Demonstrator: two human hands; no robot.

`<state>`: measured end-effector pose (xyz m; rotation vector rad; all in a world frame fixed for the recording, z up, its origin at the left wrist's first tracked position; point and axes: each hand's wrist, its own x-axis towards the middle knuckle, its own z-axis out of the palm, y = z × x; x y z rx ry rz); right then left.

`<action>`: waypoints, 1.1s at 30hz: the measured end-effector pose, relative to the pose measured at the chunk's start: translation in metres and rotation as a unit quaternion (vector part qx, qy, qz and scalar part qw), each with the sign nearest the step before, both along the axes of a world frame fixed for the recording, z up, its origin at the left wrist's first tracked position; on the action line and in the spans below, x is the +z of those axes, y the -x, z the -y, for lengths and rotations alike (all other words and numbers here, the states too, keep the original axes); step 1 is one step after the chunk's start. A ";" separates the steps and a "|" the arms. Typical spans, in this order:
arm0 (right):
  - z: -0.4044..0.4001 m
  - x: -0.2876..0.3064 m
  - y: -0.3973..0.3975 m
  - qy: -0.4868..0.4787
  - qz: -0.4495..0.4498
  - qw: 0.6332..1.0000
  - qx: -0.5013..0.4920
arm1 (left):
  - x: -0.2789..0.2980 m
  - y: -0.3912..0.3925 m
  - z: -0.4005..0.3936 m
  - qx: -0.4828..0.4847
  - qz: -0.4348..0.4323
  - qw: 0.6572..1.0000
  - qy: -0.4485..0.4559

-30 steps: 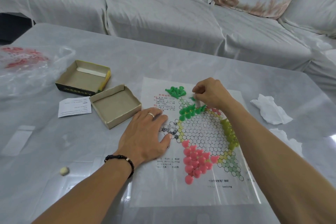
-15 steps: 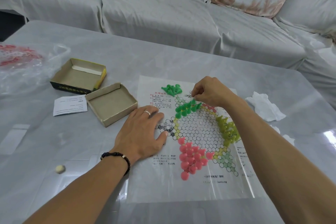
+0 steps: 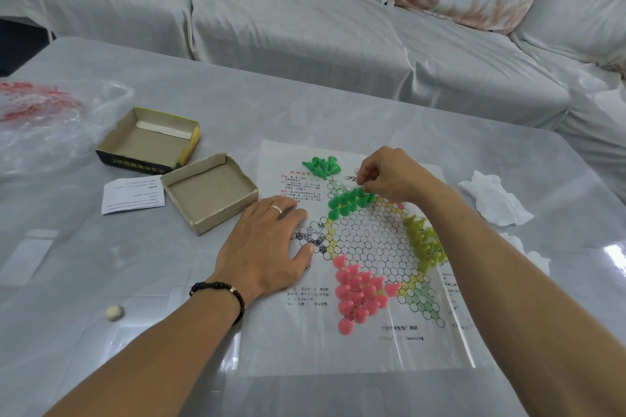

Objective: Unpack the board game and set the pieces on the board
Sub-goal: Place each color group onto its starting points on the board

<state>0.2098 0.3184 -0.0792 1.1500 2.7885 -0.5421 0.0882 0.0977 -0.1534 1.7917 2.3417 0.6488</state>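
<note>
A paper game board (image 3: 372,240) with a hexagon grid lies flat on the table. My left hand (image 3: 267,244) presses flat on its left edge, fingers spread. My right hand (image 3: 393,176) hovers at the board's top with fingertips pinched together over a row of green pieces (image 3: 349,201); what it pinches is hidden. A loose heap of green pieces (image 3: 320,166) lies at the board's upper left. Yellow-green pieces (image 3: 423,240) stand along the right side. Pink pieces (image 3: 359,291) cluster at the lower left.
Two open cardboard box halves (image 3: 149,139) (image 3: 210,191) sit left of the board, with a paper slip (image 3: 133,195) beside them. A plastic bag (image 3: 44,118) lies far left. Crumpled tissue (image 3: 491,196) lies right. A small pale lump (image 3: 114,312) sits near my left forearm. A covered sofa (image 3: 338,27) stands behind.
My right hand has stayed pinched over the green row with only slight shifts. My left hand has kept pressing the board. The view has drifted a little.
</note>
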 end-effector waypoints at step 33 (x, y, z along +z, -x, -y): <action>-0.006 -0.012 0.028 -0.034 -0.077 0.996 -0.027 | -0.003 0.001 0.000 0.002 0.002 1.000 0.000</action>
